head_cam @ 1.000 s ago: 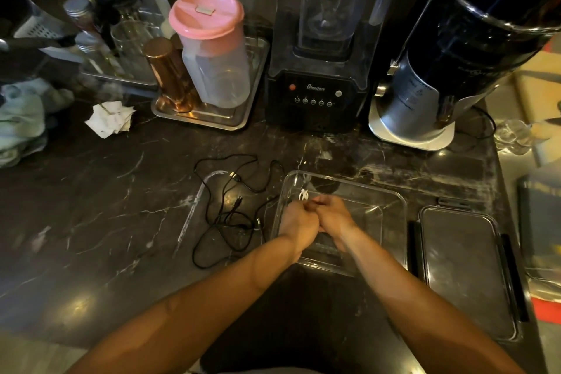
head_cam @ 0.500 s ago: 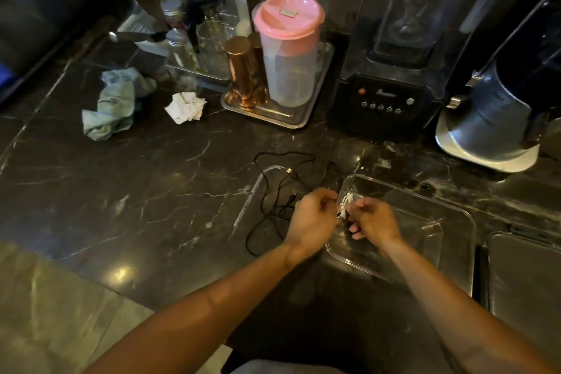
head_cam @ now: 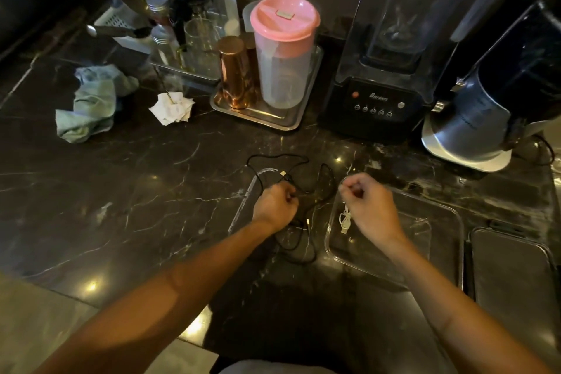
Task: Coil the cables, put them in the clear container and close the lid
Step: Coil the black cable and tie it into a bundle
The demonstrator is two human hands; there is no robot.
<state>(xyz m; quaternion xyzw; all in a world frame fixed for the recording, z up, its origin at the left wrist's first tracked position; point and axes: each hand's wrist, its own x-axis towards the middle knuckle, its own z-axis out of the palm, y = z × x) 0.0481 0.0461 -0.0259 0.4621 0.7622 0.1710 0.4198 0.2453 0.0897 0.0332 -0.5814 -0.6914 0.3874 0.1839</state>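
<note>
A small coiled white cable [head_cam: 345, 219] lies inside the clear container [head_cam: 455, 223], near its left wall. To the container's left, a loose black cable [head_cam: 274, 157] sprawls in tangled loops on the dark marble counter. My left hand [head_cam: 274, 205] is closed in a fist on the black cable near its plug. Over the container's far left corner, my right hand [head_cam: 370, 206] has its fingers curled in and nothing visible in them. The container's lid [head_cam: 513, 270] lies flat just right of the container.
Behind the cables stand a steel tray [head_cam: 285, 123] with a pink-lidded jug [head_cam: 283, 48] and copper cups, a black blender [head_cam: 373, 100] and a grinder [head_cam: 485, 118]. A crumpled tissue [head_cam: 173, 108] and a green cloth [head_cam: 91, 106] lie at the left. A clear plastic edge [head_cam: 253, 182] lies under the black cable.
Both hands held the white cable together over the container; now it lies inside. My left hand has moved left onto the black cable, and the right hand has drawn apart.
</note>
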